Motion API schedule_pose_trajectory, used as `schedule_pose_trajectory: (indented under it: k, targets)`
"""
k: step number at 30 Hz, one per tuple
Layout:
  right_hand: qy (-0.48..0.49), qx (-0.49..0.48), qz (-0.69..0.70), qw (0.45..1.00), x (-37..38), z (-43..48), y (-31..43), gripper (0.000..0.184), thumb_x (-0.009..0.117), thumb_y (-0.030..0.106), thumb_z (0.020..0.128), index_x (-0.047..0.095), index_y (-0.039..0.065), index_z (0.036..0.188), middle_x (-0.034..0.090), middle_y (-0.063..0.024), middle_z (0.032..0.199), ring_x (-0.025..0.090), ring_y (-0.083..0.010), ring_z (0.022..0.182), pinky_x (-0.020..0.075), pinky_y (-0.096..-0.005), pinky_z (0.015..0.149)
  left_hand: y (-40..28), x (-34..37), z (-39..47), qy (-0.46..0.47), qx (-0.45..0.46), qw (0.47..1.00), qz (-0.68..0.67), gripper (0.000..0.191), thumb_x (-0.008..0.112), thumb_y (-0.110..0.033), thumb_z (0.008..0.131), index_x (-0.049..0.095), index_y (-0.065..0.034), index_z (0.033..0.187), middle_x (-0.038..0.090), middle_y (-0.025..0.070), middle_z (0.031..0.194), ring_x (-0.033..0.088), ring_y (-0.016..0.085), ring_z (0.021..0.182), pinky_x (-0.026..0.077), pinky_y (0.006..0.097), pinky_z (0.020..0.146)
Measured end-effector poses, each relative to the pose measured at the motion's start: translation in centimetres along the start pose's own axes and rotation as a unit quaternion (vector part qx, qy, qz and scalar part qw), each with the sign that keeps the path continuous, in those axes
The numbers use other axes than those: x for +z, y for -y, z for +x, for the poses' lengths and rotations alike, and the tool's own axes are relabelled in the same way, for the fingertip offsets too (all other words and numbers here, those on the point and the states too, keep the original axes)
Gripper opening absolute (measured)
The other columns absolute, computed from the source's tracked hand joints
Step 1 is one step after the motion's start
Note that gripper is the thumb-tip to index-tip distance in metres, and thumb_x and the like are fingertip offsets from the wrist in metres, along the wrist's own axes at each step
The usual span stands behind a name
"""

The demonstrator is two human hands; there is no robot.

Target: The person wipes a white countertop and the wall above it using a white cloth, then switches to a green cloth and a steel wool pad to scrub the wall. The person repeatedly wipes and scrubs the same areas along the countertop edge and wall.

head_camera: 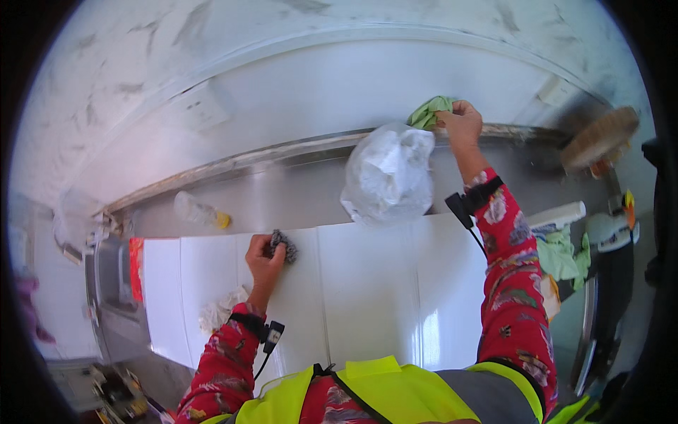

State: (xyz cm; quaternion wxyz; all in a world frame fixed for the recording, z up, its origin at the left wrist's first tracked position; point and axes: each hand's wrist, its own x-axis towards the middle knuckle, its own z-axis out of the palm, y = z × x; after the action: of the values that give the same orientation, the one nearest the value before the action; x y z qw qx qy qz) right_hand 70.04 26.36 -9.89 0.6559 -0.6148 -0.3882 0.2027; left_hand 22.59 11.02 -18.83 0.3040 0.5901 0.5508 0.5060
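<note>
In my left hand (265,262) is a grey scouring pad (284,246), which looks like steel wool. The hand is over a white panelled surface (365,286) with seams across it. My right hand (463,124) reaches far forward and grips a crumpled light green cloth (430,112) at the stained ledge (318,142) along the foot of the wall. Just left of that hand, a filled whitish plastic bag (389,175) stands on the metal counter (275,199). Close to my left forearm lies a crumpled pale cloth or paper (222,307).
A clear bottle with a yellow cap (201,210) lies on the counter. A metal sink (115,275) is at the left. To the right are another green cloth (559,253), a white roll-like object (556,214), a spray bottle (614,230) and a round brown object (601,139).
</note>
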Motion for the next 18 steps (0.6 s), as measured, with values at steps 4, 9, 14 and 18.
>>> schedule_pose_trajectory:
  k: [4, 9, 14, 18]
  targets:
    - [0.108, -0.174, -0.081, 0.975, 4.6, -2.9, 5.8, 0.017, 0.076, 0.006, 0.067, 0.065, 0.004, 0.08, 0.066, -0.0036, 0.073, 0.06, -0.009, 0.064, 0.0502, -0.0263, 0.062, 0.2, 0.2, 0.1, -0.011, 0.015, 1.0, 0.012, 0.015, 0.07, -0.003, 0.072, 0.063, -0.0004, 0.085, 0.057, 0.004, 0.082, 0.055, 0.011, 0.066, 0.046, 0.023, 0.058]
    - [0.069, -0.289, -0.17, 0.94, 6.7, -4.4, 9.1, 0.016, 0.073, 0.007, 0.068, 0.065, 0.003, 0.081, 0.066, -0.0071, 0.074, 0.061, -0.0161, 0.063, 0.0508, -0.0278, 0.064, 0.0, 0.7, 0.3, -0.011, 0.007, 0.998, -0.055, 0.015, 0.071, -0.002, 0.071, 0.063, -0.0007, 0.083, 0.057, 0.005, 0.08, 0.054, 0.011, 0.063, 0.045, 0.0237, 0.056]
    - [-0.063, -0.15, -0.253, 0.954, 10.0, -6.4, 9.9, 0.015, 0.072, 0.013, 0.066, 0.064, 0.004, 0.076, 0.065, -0.0074, 0.07, 0.061, -0.0185, 0.062, 0.0507, -0.0304, 0.063, -1.3, 0.5, 0.1, -0.017, 0.034, 0.999, 0.001, 0.018, 0.072, -0.004, 0.069, 0.063, 0.0002, 0.084, 0.055, 0.0067, 0.078, 0.054, 0.014, 0.062, 0.045, 0.0249, 0.054]
    - [0.068, -0.317, -0.229, 0.918, 18.4, -9.5, 11.6, 0.016, 0.072, 0.016, 0.065, 0.064, 0.006, 0.076, 0.062, -0.0128, 0.072, 0.061, -0.03, 0.066, 0.0499, -0.0371, 0.064, -1.9, 0.5, 0.3, -0.021, 0.051, 0.998, -0.022, 0.016, 0.071, -0.004, 0.07, 0.062, 0.0011, 0.083, 0.053, 0.0042, 0.077, 0.05, 0.009, 0.06, 0.042, 0.0226, 0.053]
